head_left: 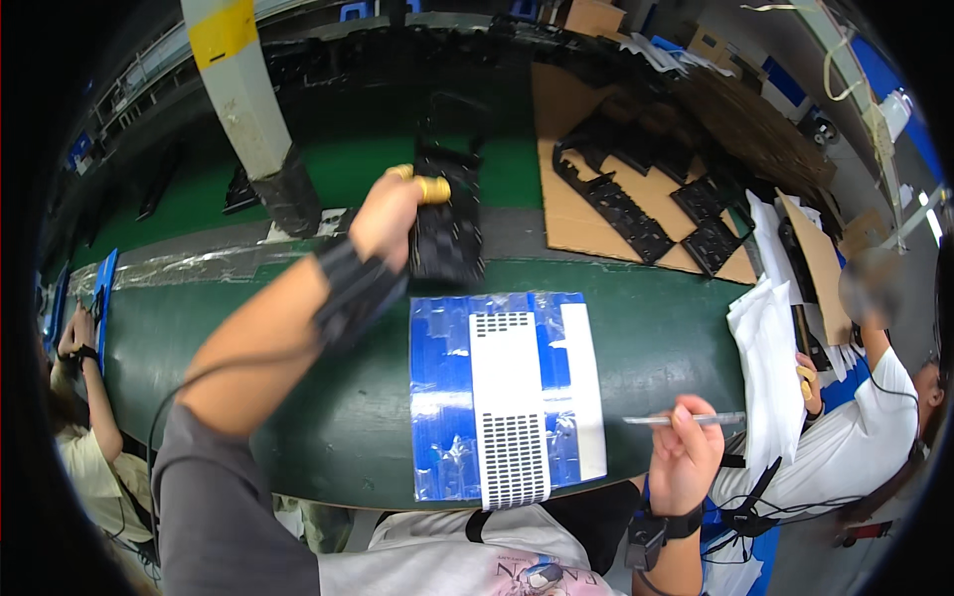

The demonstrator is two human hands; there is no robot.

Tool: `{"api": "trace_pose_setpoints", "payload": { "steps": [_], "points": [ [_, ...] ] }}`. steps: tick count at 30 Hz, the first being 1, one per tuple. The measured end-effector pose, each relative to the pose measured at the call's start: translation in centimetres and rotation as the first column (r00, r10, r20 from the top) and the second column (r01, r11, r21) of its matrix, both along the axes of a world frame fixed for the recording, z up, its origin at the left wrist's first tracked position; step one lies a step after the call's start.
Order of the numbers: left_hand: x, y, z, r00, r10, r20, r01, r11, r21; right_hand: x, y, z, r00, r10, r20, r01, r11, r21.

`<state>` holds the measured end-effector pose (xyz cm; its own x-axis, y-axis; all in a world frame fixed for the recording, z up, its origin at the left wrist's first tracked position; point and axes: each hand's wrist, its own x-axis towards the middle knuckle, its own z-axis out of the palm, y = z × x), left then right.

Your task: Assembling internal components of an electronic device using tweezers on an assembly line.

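Fingers of the left hand (pixel 386 221) clamped and partly hid a black plastic part (pixel 447 223), upright beyond the white panel (pixel 509 397), while the right hand (pixel 686 452) pinched a slim tool (pixel 684 419) lying left-right.

Black plastic frame part (pixel 447 223): flat, slotted, held upright off the worktop at far centre by left hand (pixel 386 221), gripped along its left edge. Thin silver rod-like tool (pixel 684 419): lies approx. horizontal in right hand (pixel 684 459), tip pointing left, at near right, just right of white perforated panel w/ blue film (pixel 507 397).
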<state>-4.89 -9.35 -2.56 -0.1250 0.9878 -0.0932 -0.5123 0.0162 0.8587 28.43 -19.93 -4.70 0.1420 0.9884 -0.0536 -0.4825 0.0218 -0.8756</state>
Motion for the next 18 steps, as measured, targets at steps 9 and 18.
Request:
{"api": "trace_pose_setpoints", "payload": {
  "steps": [9,18],
  "points": [
    [11.0,10.0,0.0,-0.037,0.231,-0.972,-0.073,0.97,0.233,10.2,-6.8,-1.9,0.921,-0.383,0.075,0.388,0.917,-0.087],
    [14.3,13.5,-1.0,0.114,0.003,-0.993,-0.319,0.947,-0.033,7.9,-5.8,-0.1,0.96,-0.276,0.04,0.277,0.96,-0.049]
  ]
}}
